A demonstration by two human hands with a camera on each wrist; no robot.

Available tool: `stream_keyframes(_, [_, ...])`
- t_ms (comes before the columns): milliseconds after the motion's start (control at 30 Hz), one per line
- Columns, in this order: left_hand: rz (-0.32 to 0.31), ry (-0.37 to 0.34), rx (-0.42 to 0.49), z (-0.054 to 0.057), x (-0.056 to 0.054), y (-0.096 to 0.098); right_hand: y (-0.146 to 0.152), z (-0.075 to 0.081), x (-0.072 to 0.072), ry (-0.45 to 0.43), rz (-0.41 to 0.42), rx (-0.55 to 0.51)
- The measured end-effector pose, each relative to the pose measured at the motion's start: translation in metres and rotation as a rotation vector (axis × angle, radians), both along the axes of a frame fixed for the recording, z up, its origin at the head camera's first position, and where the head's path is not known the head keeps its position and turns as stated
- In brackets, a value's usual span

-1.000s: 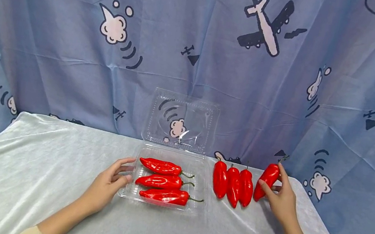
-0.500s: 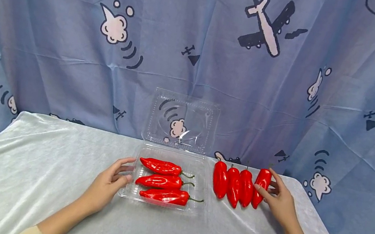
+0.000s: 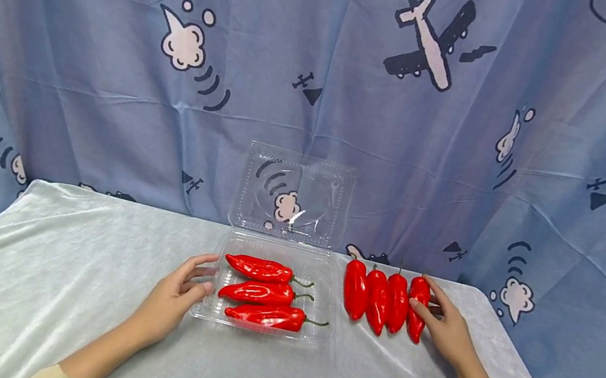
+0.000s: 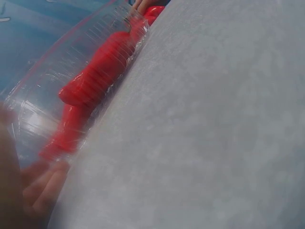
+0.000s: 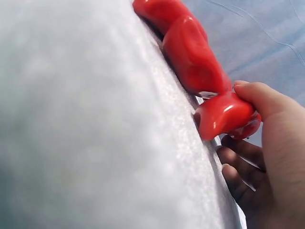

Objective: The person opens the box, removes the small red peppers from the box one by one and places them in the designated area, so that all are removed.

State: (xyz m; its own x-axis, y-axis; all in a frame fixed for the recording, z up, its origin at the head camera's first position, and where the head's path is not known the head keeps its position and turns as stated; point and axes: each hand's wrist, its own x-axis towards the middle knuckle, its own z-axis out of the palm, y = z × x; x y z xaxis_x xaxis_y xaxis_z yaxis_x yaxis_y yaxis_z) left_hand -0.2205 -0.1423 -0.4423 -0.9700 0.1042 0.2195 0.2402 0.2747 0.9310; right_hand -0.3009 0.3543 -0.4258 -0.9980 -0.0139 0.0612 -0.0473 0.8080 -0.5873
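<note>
surface: pale cloth (image 3: 273, 376), red peppers (image 3: 355, 290) atop | behind: blue airplane-print curtain (image 3: 263, 64)

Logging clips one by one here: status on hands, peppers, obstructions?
Left hand at left edge of clear container, three peppers inside, lid up. Right hand holding rightmost pepper. No obstruction seen.

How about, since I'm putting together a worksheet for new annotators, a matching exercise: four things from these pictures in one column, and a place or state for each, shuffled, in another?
Column one
1. Left hand
2. Right hand
3. Clear lid
4. Three red peppers with stems pointing right

Column two
A. Fingers on the rightmost pepper of the row of four
B. Lying inside the container base
C. At the left edge of that base
D. Raised open at the back

Right pairs: 1-C, 2-A, 3-D, 4-B
</note>
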Motion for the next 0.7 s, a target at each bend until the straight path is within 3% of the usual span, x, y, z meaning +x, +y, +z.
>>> stream_keyframes(700, [-0.001, 0.016, 0.001, -0.0015, -0.0005, -0.0001, 0.0016, -0.0025, -0.0001, -0.016, 0.003, 0.027])
